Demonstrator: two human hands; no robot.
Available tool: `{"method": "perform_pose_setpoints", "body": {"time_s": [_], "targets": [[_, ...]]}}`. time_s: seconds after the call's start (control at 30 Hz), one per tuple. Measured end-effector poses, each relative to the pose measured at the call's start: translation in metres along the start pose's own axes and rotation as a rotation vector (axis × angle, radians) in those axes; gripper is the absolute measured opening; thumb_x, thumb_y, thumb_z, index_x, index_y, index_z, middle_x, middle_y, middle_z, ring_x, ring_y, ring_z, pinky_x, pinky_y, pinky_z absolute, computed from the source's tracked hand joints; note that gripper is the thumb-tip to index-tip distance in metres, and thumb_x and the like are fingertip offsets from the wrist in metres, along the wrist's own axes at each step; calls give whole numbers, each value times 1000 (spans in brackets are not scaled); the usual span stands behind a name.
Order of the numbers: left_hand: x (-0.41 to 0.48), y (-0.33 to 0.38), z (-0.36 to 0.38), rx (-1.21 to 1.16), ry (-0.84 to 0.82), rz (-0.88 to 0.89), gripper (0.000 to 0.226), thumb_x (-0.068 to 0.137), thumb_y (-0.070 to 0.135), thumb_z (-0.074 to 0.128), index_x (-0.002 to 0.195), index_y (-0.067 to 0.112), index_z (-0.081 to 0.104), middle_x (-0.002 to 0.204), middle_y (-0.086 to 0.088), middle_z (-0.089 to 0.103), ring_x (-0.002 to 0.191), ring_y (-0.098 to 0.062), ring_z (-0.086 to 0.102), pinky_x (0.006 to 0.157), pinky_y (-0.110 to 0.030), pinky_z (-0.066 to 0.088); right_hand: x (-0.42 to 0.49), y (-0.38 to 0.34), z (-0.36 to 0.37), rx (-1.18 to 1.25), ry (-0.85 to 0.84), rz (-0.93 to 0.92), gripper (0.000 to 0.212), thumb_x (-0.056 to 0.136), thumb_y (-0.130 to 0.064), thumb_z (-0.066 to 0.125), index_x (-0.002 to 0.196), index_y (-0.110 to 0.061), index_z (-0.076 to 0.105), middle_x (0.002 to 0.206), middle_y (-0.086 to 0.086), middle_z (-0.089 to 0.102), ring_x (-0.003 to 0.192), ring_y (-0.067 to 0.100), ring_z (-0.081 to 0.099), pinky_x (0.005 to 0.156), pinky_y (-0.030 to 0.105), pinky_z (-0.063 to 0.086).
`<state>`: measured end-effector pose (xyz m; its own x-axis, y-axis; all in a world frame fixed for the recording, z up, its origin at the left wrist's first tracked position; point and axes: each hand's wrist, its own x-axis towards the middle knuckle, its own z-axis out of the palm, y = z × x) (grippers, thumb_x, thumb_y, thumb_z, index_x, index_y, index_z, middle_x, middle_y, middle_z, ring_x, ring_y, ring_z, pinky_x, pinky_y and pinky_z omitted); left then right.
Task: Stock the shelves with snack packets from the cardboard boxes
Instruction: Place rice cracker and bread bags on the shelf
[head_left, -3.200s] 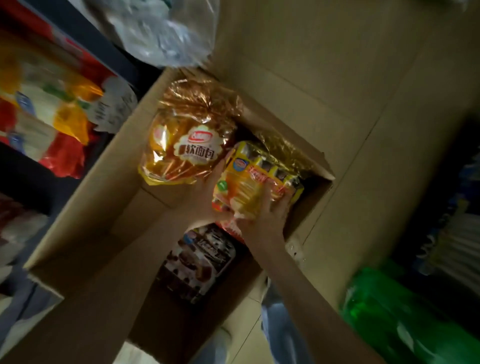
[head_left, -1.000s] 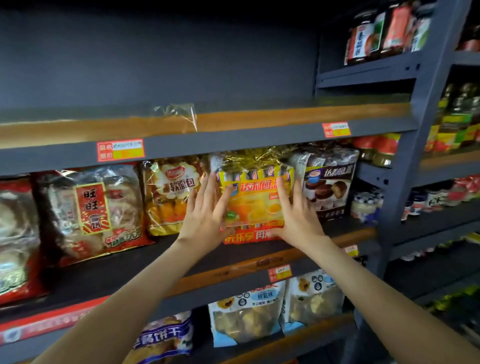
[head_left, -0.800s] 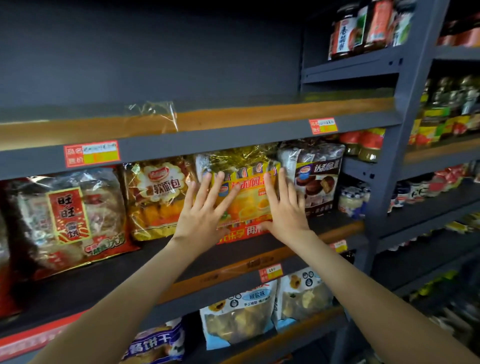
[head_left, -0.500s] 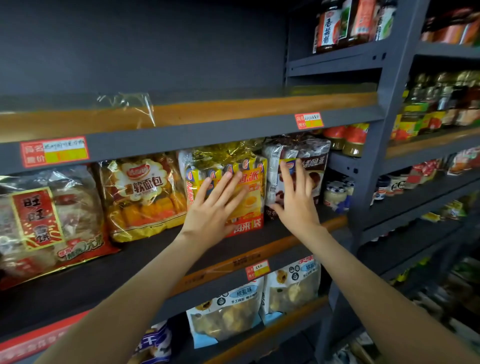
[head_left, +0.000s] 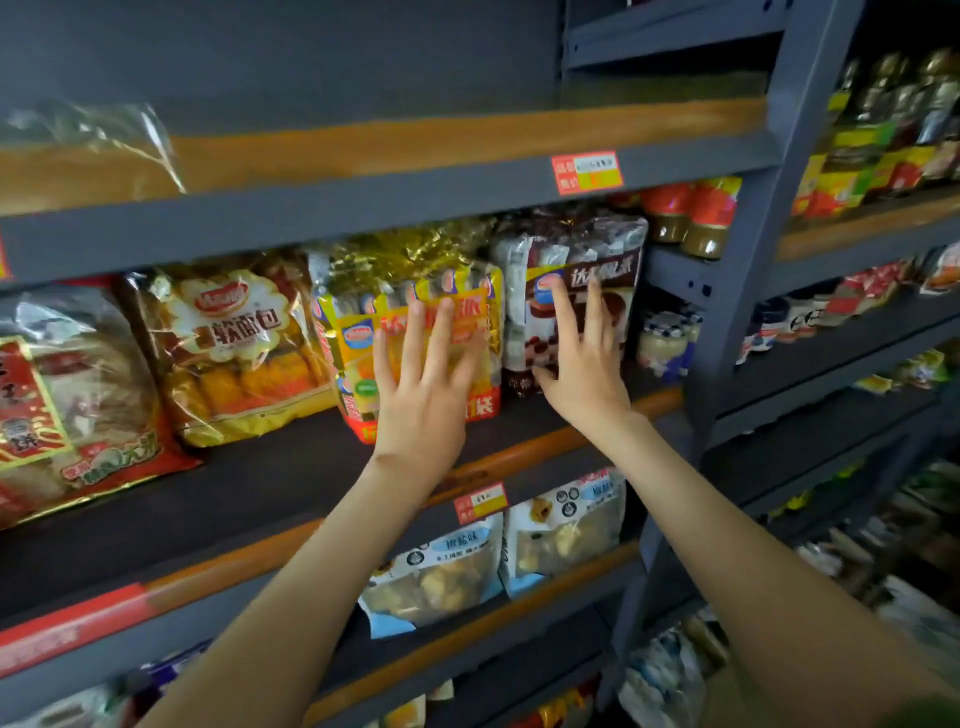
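The yellow pie packet (head_left: 358, 332) is out of the cardboard box and on the middle shelf (head_left: 260, 483). It stands upright between the soft bread bag (head_left: 234, 343) on its left and the brown chocolate pie packet (head_left: 571, 244) on its right, and it touches the chocolate one.

A second ago you framed the yellow packet with both hands. Since then your right hand (head_left: 582, 374) has slid off it onto the chocolate pie packet, while your left hand (head_left: 421, 410) stays on the yellow front. Neither grip is closed on anything. The fingers of both hands are straight and spread, laid flat against the packet faces, pressing rather than holding.

To my eye, placing this packet is as good as done and you are now tidying, pushing the two neighbours back so their faces line up. The yellow packet shows a strip of its left side, so it may sit slightly turned, though the wide lens makes that hard to judge.

These are soft, tall bags, so ease your palms away in case one tips forward onto the bare front of the shelf. The box is out of view, so you need to turn back to it for the next packet.
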<state>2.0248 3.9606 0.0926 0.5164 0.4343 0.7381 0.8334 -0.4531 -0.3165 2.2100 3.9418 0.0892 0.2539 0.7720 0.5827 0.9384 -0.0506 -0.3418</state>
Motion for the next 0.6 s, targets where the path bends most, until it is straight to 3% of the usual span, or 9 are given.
{"method": "perform_pose_setpoints", "body": {"time_s": [0.13,0.27,0.33,0.43,0.53,0.6], "targets": [[-15,43,-19,-266,45,53,40,83,7,53,122,12,62,135,-18,52,130,-38,43,108,-58,25,-66,10,3,248,209,-50,61,90,-15,60,145,-10,34,146,16,36,133,31,33,109,46,33],[-80,123,-18,-655,-80,77,34,88,7,51,120,4,60,124,-18,59,110,-35,57,97,-47,41,-153,47,13,436,196,-30,43,92,-17,52,131,-1,49,130,14,49,119,22,41,102,32,38],[-126,166,-8,-813,-257,86,36,90,9,44,123,4,56,124,-17,59,108,-33,58,93,-45,46,-202,70,27,503,94,44,43,94,-24,49,131,-2,48,130,12,49,119,20,42,102,30,37],[-198,217,21,-979,-615,4,38,96,19,37,130,10,53,131,-8,56,118,-25,54,97,-42,48,-286,112,63,518,-55,295,44,98,-26,49,139,-19,35,132,-1,40,121,21,44,99,29,41],[-271,258,66,-931,-1049,-16,42,101,22,36,143,18,38,144,-1,43,128,-18,44,105,-31,38,-383,158,105,346,-220,523,63,89,-10,63,143,-19,32,133,-3,41,121,9,38,99,14,35],[-338,285,105,-815,-1268,53,47,103,26,33,149,22,25,150,2,33,133,-15,37,107,-26,32,-454,186,135,263,-309,700,71,82,-6,70,141,-22,34,133,0,43,120,3,36,99,21,42]]}}
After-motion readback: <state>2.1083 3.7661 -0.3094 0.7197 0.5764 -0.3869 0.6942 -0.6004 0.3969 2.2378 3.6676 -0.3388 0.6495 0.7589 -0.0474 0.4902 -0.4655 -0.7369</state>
